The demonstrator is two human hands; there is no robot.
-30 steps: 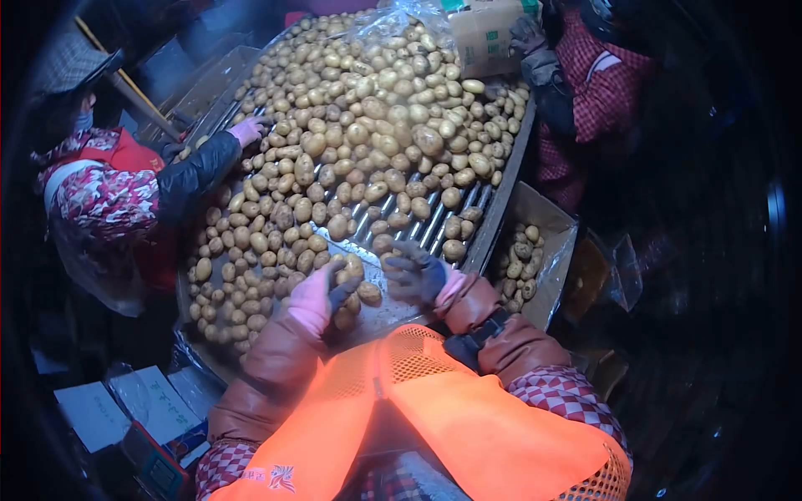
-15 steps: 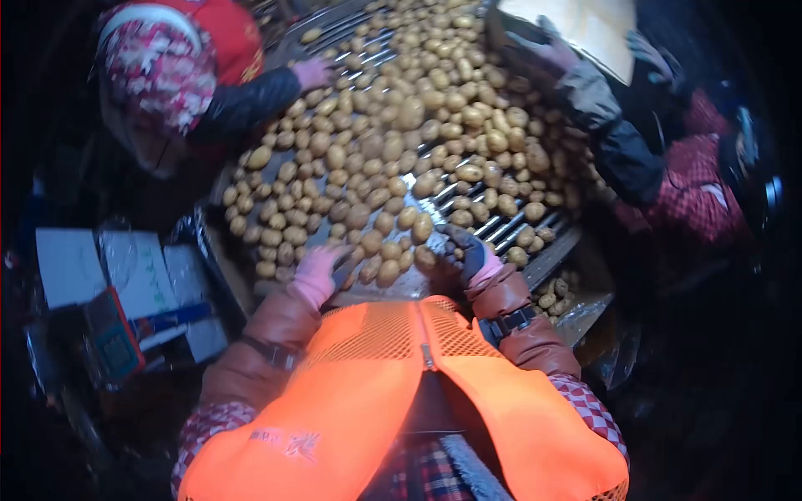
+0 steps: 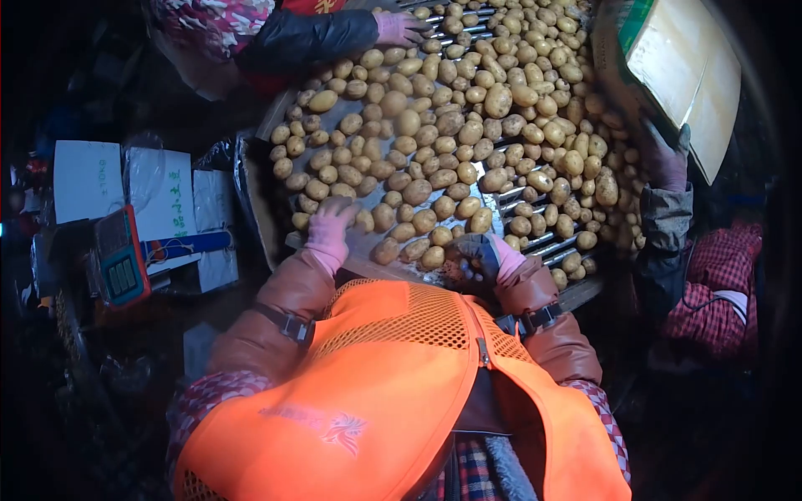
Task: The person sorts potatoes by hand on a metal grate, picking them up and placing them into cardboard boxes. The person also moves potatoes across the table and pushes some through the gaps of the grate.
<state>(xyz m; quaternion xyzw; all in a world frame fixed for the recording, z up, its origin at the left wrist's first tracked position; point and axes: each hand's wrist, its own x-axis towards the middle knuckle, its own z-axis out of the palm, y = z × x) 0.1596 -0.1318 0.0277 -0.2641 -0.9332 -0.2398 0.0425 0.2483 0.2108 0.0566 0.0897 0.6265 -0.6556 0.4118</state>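
Many brown and yellow potatoes (image 3: 451, 123) lie spread over a sorting table with metal rollers (image 3: 551, 247) and a flat metal plate (image 3: 439, 199). My left hand (image 3: 332, 230), in a pink glove, rests at the near left edge of the potatoes with its fingers stretched toward them. Close to the near edge, my right hand (image 3: 483, 255) wears a glove with dark fingers and a pink cuff. Its fingers are apart and bent inward, beside several potatoes and a small reddish-brown patch. I see neither hand holding a potato.
Across the table at left, another person's pink-gloved hand (image 3: 401, 28) touches the rollers. At right, a co-worker's hand (image 3: 668, 159) holds a cardboard box (image 3: 689, 75). A scale display (image 3: 121, 259) and white boxes (image 3: 88, 179) stand at my left.
The view has shifted, so the table sits farther right and higher. My left hand now has its fingers pointing forward onto the potatoes. The co-worker's box is tilted farther right.
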